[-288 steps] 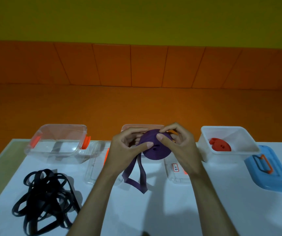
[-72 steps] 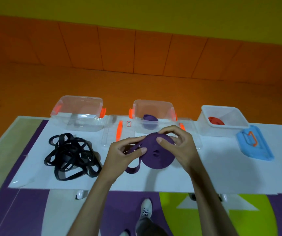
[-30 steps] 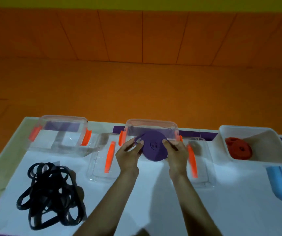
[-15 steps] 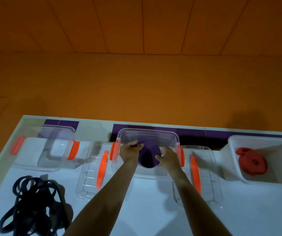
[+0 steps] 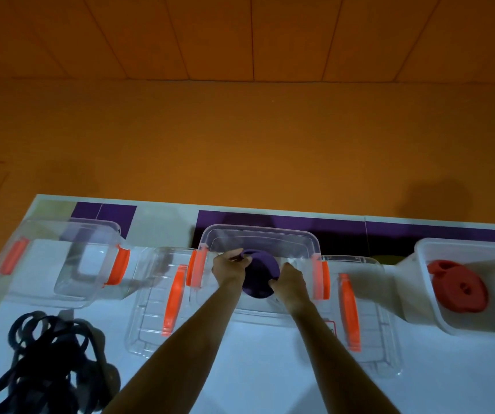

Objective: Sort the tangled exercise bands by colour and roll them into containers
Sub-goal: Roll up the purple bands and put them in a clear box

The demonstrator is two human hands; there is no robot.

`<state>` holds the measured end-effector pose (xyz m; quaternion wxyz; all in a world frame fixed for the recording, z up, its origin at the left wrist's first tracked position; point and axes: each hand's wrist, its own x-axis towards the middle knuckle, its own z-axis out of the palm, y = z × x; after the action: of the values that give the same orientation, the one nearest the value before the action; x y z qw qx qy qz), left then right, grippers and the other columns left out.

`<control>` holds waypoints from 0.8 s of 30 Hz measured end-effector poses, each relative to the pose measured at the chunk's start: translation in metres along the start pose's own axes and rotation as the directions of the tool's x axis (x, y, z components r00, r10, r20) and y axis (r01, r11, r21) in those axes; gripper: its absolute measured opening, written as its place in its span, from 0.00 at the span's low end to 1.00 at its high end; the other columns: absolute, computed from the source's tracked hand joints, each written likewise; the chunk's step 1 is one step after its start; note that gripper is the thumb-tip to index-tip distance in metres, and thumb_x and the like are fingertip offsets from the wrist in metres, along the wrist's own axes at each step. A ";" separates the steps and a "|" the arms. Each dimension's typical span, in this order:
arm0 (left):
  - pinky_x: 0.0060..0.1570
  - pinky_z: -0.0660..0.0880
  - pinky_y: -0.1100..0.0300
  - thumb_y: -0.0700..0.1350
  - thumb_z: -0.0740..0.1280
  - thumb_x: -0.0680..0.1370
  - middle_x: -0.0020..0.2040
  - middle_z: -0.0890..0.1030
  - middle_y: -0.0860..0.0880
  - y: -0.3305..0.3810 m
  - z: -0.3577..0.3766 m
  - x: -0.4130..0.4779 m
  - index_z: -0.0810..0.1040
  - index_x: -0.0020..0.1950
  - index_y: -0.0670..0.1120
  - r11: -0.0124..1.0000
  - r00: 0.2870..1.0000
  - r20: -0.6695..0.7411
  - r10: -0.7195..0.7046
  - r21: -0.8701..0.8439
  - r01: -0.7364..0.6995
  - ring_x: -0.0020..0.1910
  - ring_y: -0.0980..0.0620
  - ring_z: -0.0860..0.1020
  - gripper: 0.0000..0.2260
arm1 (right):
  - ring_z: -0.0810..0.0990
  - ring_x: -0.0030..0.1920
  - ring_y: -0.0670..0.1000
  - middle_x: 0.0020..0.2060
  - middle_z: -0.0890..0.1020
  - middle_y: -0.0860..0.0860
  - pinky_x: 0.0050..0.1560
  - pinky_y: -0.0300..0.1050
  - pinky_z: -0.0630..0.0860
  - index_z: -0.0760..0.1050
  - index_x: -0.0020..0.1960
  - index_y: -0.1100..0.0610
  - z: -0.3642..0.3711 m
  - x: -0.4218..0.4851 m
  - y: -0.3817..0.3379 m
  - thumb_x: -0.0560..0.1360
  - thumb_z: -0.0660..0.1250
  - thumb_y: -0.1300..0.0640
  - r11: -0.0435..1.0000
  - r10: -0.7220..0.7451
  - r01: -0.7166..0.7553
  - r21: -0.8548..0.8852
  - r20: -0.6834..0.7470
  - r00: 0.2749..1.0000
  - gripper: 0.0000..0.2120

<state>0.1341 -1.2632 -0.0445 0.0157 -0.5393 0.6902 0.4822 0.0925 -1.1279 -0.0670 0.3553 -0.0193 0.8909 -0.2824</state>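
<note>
Seen from the head camera, the left hand (image 5: 229, 268) and the right hand (image 5: 289, 280) reach into the middle clear container (image 5: 258, 234). Each grips one side of the purple rolled band (image 5: 259, 277). The fingers (image 5: 240, 258) curl round its edge and pinch the coil from both sides. The roll sits low inside the container, but I cannot tell whether it touches the bottom.

To do this step well, the roll probably needs to go down flat, with its loose end trapped underneath or against a wall. Both hands should then let go together and slowly. A wound elastic band tends to spring open if one side is freed first.

On the desk (image 5: 255, 369), the tangled black bands (image 5: 52, 363) lie at the near left, not yet rolled. A red rolled band (image 5: 458, 289) rests in the white container (image 5: 419, 264) at the right.
</note>
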 end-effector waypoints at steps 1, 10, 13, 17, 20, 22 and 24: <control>0.63 0.77 0.54 0.45 0.76 0.78 0.58 0.86 0.43 0.001 0.001 0.000 0.85 0.60 0.42 1.000 1.000 -0.003 0.013 0.019 -0.013 0.60 0.42 0.83 0.13 | 0.83 0.56 0.58 0.58 0.82 0.59 0.55 0.47 0.82 0.74 0.65 0.61 0.001 0.001 0.001 0.79 0.70 0.60 1.000 0.000 0.000 0.000 0.001 1.000 0.16; 0.56 0.79 0.55 0.45 0.76 0.78 0.55 0.85 0.43 0.007 -0.002 -0.001 0.81 0.58 0.40 0.984 0.998 -0.031 0.054 0.169 -0.048 0.57 0.43 0.83 0.13 | 0.79 0.45 0.50 0.51 0.82 0.56 0.38 0.33 0.73 0.78 0.61 0.62 -0.004 -0.002 0.001 0.82 0.65 0.60 0.986 -0.104 0.097 -0.139 -0.042 0.994 0.10; 0.42 0.73 0.70 0.42 0.74 0.79 0.51 0.84 0.45 0.009 -0.018 -0.003 0.80 0.55 0.42 0.916 0.973 0.077 0.218 0.327 -0.231 0.53 0.46 0.83 0.07 | 0.80 0.49 0.50 0.56 0.82 0.57 0.43 0.35 0.75 0.77 0.65 0.59 -0.015 -0.019 -0.012 0.82 0.66 0.60 0.978 -0.168 0.153 -0.144 -0.095 0.981 0.12; 0.35 0.69 0.74 0.36 0.68 0.80 0.46 0.84 0.44 0.016 -0.060 -0.031 0.81 0.50 0.41 0.706 0.827 0.312 0.467 0.432 -0.562 0.46 0.48 0.82 0.03 | 0.83 0.60 0.52 0.62 0.82 0.53 0.60 0.42 0.80 0.75 0.67 0.54 -0.031 -0.062 -0.038 0.83 0.67 0.55 0.923 -0.347 0.309 -0.229 -0.148 0.926 0.13; 0.46 0.72 0.73 0.40 0.68 0.82 0.52 0.85 0.47 0.011 -0.108 -0.064 0.82 0.57 0.44 0.550 0.665 0.373 0.647 0.376 -0.746 0.49 0.51 0.83 0.05 | 0.83 0.61 0.53 0.63 0.83 0.51 0.62 0.45 0.81 0.76 0.67 0.53 -0.032 -0.104 -0.057 0.83 0.66 0.54 0.856 -0.473 0.395 -0.332 -0.199 0.858 0.13; 0.51 0.78 0.61 0.44 0.69 0.82 0.55 0.84 0.48 -0.007 -0.144 -0.082 0.81 0.60 0.47 0.415 0.597 0.368 0.713 0.466 -0.782 0.52 0.48 0.84 0.07 | 0.83 0.58 0.54 0.60 0.83 0.52 0.57 0.48 0.82 0.77 0.65 0.54 -0.024 -0.134 -0.068 0.83 0.67 0.55 0.812 -0.547 0.444 -0.379 -0.230 0.805 0.11; 0.48 0.82 0.53 0.45 0.70 0.81 0.54 0.84 0.49 -0.032 -0.181 -0.092 0.82 0.61 0.49 0.361 0.586 0.338 0.736 0.536 -0.763 0.49 0.46 0.84 0.09 | 0.84 0.52 0.55 0.56 0.84 0.52 0.48 0.51 0.83 0.79 0.60 0.53 -0.006 -0.164 -0.080 0.82 0.66 0.55 0.781 -0.591 0.466 -0.415 -0.251 0.767 0.08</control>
<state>0.2875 -1.3182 0.0811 -0.0113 -0.1160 0.9760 0.1839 0.1975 -1.1532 0.0797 0.0780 -0.2785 0.9322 -0.2177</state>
